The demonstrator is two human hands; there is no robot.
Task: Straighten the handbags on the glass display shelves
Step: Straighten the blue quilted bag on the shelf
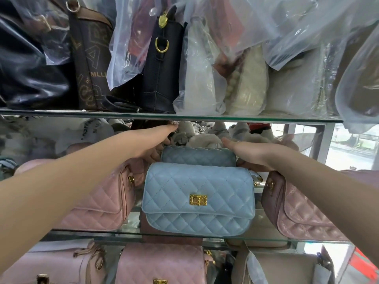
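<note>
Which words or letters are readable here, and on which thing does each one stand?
"MLL", then cut off by a plastic bag: brown bag, top shelf.
"A", large, among partly hidden letters: same bag.
Print on the white item behind the middle shelf: too blurred to read.

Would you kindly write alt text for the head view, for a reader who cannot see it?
A person's left hand and right hand reach to either end of a rear blue quilted bag on a glass shelf, behind a front blue quilted bag with a gold clasp.
</note>
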